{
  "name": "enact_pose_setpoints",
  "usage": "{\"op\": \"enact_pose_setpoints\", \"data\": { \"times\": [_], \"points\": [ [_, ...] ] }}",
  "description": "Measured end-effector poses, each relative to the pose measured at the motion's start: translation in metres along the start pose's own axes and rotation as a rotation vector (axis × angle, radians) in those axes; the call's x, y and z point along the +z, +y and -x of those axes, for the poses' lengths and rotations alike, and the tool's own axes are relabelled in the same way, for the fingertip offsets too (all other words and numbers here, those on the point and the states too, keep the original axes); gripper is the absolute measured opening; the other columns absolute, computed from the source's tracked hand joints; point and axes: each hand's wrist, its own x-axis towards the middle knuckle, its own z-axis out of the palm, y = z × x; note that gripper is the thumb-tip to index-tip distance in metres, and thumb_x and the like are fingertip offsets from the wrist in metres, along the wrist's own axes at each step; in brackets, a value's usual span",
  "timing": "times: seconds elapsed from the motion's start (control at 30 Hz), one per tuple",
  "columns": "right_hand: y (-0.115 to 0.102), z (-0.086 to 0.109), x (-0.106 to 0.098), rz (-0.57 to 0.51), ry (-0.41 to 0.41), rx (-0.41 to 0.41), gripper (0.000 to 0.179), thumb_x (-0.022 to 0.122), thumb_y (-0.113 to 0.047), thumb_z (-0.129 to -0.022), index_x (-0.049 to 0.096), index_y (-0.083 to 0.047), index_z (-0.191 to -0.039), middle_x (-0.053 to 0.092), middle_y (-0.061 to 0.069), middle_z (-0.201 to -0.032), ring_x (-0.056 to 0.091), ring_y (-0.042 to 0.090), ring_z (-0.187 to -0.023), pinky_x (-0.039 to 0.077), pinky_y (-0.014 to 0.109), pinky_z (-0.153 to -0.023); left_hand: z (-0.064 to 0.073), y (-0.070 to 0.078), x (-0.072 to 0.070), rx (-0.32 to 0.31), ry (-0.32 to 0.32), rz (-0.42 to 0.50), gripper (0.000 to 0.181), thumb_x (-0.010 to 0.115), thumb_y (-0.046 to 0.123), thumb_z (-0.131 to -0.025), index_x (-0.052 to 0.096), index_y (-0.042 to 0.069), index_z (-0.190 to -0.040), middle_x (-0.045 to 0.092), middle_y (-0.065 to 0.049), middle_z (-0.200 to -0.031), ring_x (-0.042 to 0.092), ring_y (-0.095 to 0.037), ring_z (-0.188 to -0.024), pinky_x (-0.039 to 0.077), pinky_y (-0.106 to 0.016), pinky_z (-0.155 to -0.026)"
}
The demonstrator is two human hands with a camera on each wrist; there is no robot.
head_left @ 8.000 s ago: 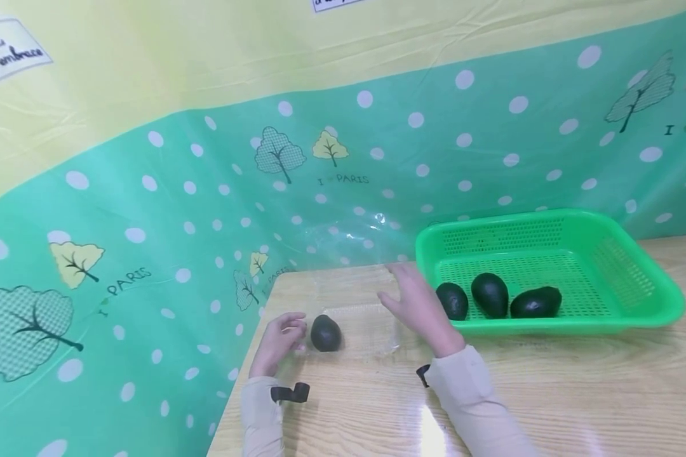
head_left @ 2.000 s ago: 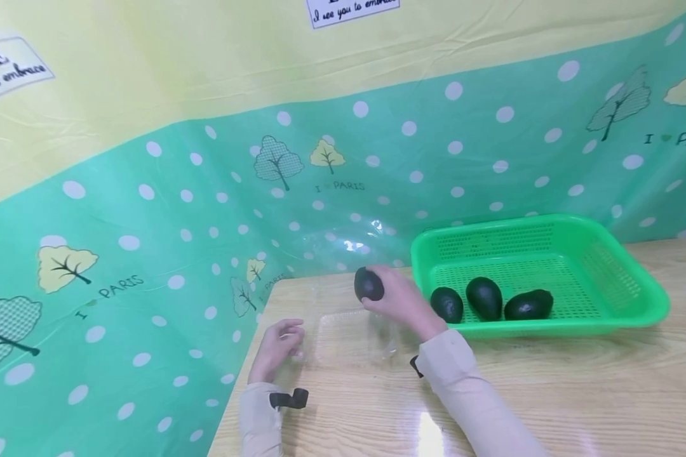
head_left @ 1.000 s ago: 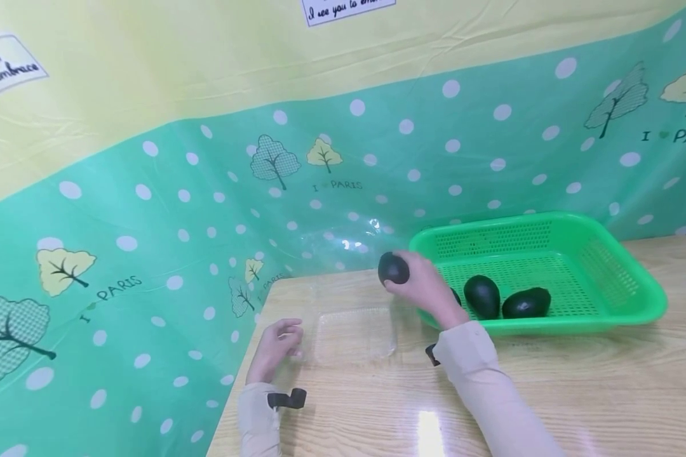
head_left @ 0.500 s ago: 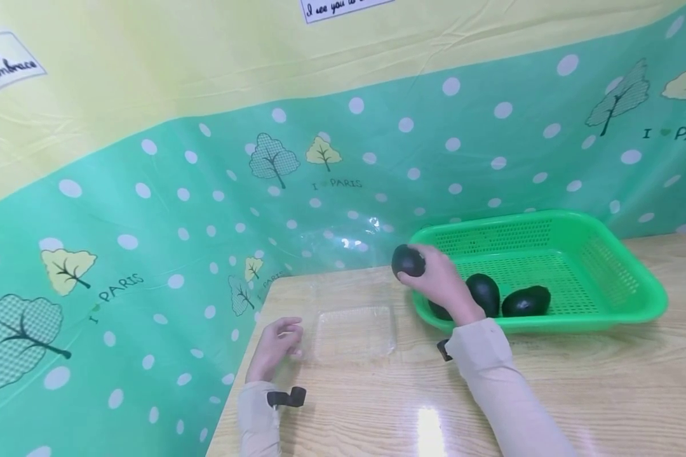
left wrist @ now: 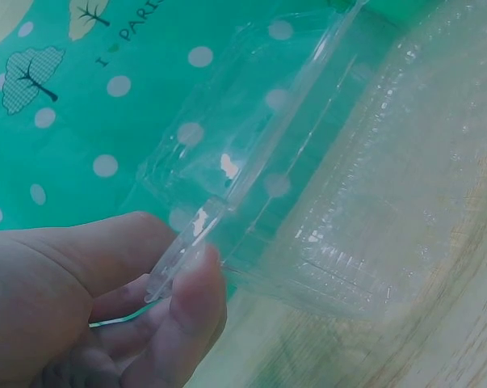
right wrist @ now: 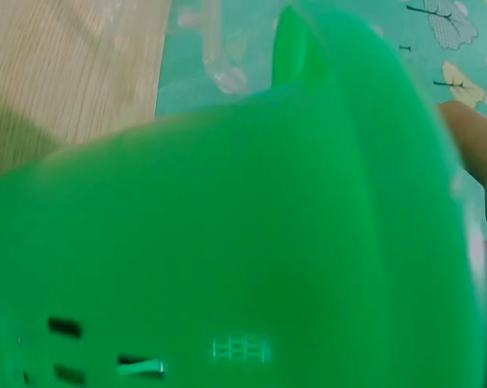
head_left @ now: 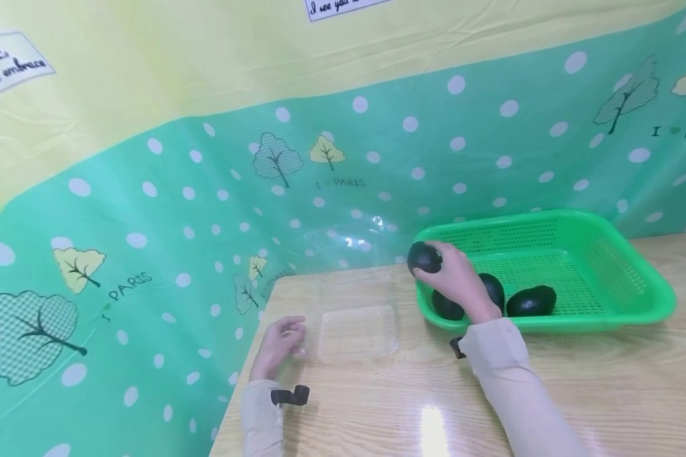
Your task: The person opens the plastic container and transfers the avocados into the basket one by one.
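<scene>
Dark, rounded and smooth, an avocado [head_left: 423, 257] is gripped by my right hand [head_left: 460, 279] above the left end of a green plastic basket [head_left: 577, 325]. Several dark avocados are in view; one lies under that hand [head_left: 448, 307], another is partly covered by the wrist, and a third avocado [head_left: 531, 301] rests on its side. My left hand [head_left: 277, 346] pinches the rim of a clear plastic clamshell box [head_left: 357, 333] between thumb and finger, as the left wrist view shows. The box's lid [left wrist: 227, 162] stands raised at the back. In the right wrist view the basket wall [right wrist: 227, 218] hides most of the hand.
A pale wooden table [head_left: 389, 406] carries the box on the left and the basket on the right. Behind and to the left hangs a green and yellow patterned sheet [head_left: 206, 158]. Black camera mounts sit on both wrists.
Eight seconds ago one avocado lay inside the clear box. The right hand has since lifted it out and carried it right, over the basket's edge. The left hand stays at the box.
</scene>
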Motion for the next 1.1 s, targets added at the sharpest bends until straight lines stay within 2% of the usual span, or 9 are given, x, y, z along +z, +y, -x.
{"op": "enact_pose_setpoints", "data": {
  "times": [0.33,0.57,0.8,1.0,1.1],
  "points": [
    [0.009,-0.002,-0.005,0.029,-0.001,0.024,0.070,0.069,-0.029,-0.090,0.040,0.000,-0.148,0.043,0.025,-0.149,0.040,0.045,-0.136,0.041,0.062,-0.106,-0.003,0.002,-0.001,-0.013,0.009,0.007,0.043,0.064,0.009,-0.091,0.058,0.000,-0.133,0.064,-0.017,-0.117,0.068,-0.030,-0.089,0.058,-0.030,-0.072],
    [0.016,0.000,-0.006,0.059,-0.014,0.072,0.071,0.067,-0.030,-0.092,0.038,0.003,-0.148,0.042,0.029,-0.147,0.041,0.048,-0.133,0.041,0.064,-0.104,-0.001,0.000,0.000,-0.002,0.005,0.011,0.043,0.063,0.008,-0.091,0.057,-0.002,-0.132,0.062,-0.023,-0.119,0.067,-0.032,-0.093,0.058,-0.029,-0.070],
    [0.020,0.002,-0.005,0.073,-0.023,0.134,0.070,0.066,-0.030,-0.093,0.039,0.005,-0.147,0.044,0.031,-0.145,0.044,0.049,-0.131,0.044,0.063,-0.102,-0.001,0.001,0.001,0.003,0.003,0.012,0.042,0.064,0.009,-0.092,0.057,-0.002,-0.132,0.061,-0.024,-0.121,0.065,-0.033,-0.101,0.059,-0.031,-0.073],
    [0.022,0.002,-0.006,0.067,-0.018,0.159,0.071,0.064,-0.033,-0.094,0.037,0.005,-0.147,0.041,0.032,-0.146,0.042,0.050,-0.132,0.043,0.064,-0.103,-0.003,-0.001,0.001,-0.017,-0.017,0.012,0.044,0.061,0.008,-0.094,0.053,-0.006,-0.135,0.058,-0.028,-0.125,0.062,-0.040,-0.109,0.060,-0.038,-0.080],
    [0.023,0.001,-0.007,0.077,-0.017,0.168,0.072,0.063,-0.033,-0.095,0.035,0.007,-0.148,0.040,0.033,-0.146,0.041,0.051,-0.132,0.042,0.064,-0.103,-0.002,0.000,0.001,-0.016,-0.018,0.011,0.045,0.062,0.008,-0.093,0.053,-0.004,-0.135,0.058,-0.027,-0.125,0.063,-0.039,-0.107,0.060,-0.036,-0.079]
  ]
}}
